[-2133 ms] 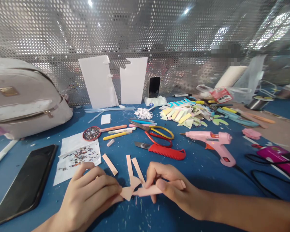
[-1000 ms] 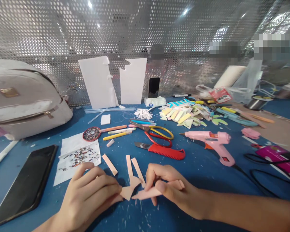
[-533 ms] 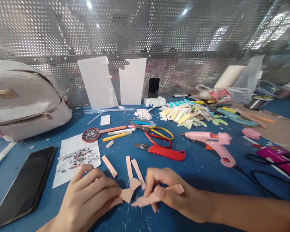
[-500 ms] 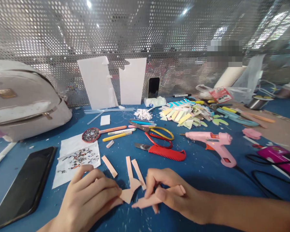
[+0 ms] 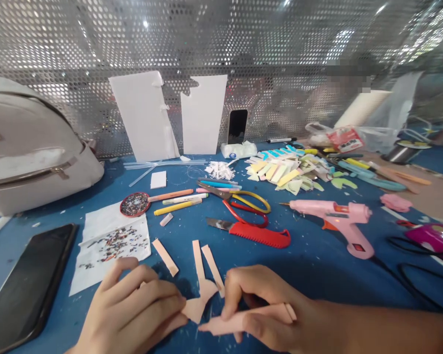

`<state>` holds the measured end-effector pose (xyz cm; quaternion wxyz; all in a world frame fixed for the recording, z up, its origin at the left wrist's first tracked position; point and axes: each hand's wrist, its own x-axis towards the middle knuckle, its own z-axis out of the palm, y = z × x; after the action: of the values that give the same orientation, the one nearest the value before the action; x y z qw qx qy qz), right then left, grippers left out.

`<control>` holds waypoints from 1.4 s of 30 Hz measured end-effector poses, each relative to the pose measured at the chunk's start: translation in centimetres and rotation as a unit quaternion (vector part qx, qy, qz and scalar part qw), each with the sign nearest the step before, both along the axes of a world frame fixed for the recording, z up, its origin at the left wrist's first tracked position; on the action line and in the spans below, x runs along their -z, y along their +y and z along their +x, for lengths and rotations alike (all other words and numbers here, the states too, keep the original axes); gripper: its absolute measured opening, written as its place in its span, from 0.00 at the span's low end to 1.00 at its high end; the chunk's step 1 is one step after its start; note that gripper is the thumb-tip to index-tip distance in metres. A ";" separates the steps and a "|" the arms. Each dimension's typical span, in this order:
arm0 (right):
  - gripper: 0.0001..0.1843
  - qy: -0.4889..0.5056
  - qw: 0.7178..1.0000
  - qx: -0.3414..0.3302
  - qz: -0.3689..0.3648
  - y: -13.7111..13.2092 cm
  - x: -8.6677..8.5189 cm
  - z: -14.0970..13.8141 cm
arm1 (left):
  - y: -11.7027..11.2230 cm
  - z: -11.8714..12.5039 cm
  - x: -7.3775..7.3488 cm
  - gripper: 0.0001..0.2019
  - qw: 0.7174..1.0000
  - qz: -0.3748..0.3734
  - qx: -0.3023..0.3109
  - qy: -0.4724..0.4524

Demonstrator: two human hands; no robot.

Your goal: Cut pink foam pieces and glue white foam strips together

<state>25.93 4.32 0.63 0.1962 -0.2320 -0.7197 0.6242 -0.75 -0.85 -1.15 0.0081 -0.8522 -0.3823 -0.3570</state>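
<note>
My left hand (image 5: 133, 307) is closed, its fingertips pressing the left edge of a small flat peach foam cutout (image 5: 195, 309) against the table. Thumb and fingers of my right hand (image 5: 266, 305) are closed around a long peach foam piece (image 5: 239, 320), whose narrow tip points left, just below the cutout. Two peach strips (image 5: 212, 268) lie beyond the cutout; one strip touches or joins it, I cannot tell which. A separate peach strip (image 5: 165, 257) rests ahead of my left hand.
Beyond lie a red-handled cutter (image 5: 258, 234), scissors (image 5: 251, 202), markers (image 5: 177, 207) and a pink glue gun (image 5: 339, 216). Colourful scraps (image 5: 280, 169) are heaped further back. A phone (image 5: 29, 280), a paper sheet with tiny bits (image 5: 92, 268) and a bag (image 5: 40, 152) are at left.
The view has shifted a little. My right hand and its peach foam piece have moved slightly down and nearer to me. My left hand still presses the cutout.
</note>
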 end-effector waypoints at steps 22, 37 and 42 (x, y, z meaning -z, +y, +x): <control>0.18 0.030 0.998 0.003 0.061 0.0 0.4 -0.1 | 0.1 0.0 0.8 0.11 0.998 0.057 -0.002 0.000; 0.28 0.024 0.978 0.006 0.205 -0.5 1.0 -0.3 | -0.2 0.2 0.8 0.12 0.996 0.089 0.003 0.008; 0.28 0.046 0.958 -0.001 0.284 -0.7 1.7 -0.5 | -0.3 0.4 0.6 0.12 0.995 0.097 0.003 0.009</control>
<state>25.42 3.61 -1.04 0.2862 -0.1367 -0.8576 0.4048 -0.32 -1.16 -1.76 0.0930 -0.8518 -0.3432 -0.3848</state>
